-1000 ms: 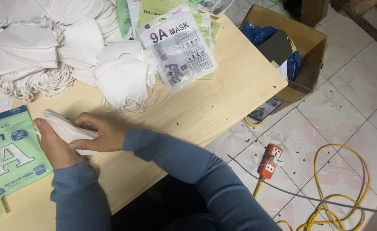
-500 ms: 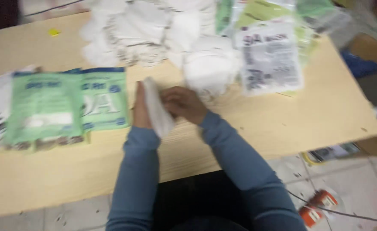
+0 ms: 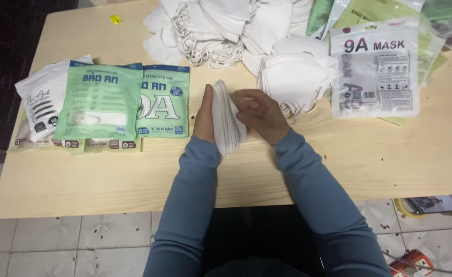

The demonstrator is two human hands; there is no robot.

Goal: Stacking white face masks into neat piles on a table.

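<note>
From the head camera, the left hand point(image 3: 204, 115) and right hand point(image 3: 259, 114) pinched a stack of folded white face masks point(image 3: 226, 123) on edge between them, above the middle of the wooden desk point(image 3: 108, 179). Each grip was pressed together on the stack. Green mask packets point(image 3: 100, 102) lay toward the desk's left edge, and loose white masks point(image 3: 221, 25) were heaped along its far edge.

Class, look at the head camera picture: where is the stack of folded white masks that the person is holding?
The stack of folded white masks stands on edge mid-table, between the left hand and right hand, right of the green packets.
</note>
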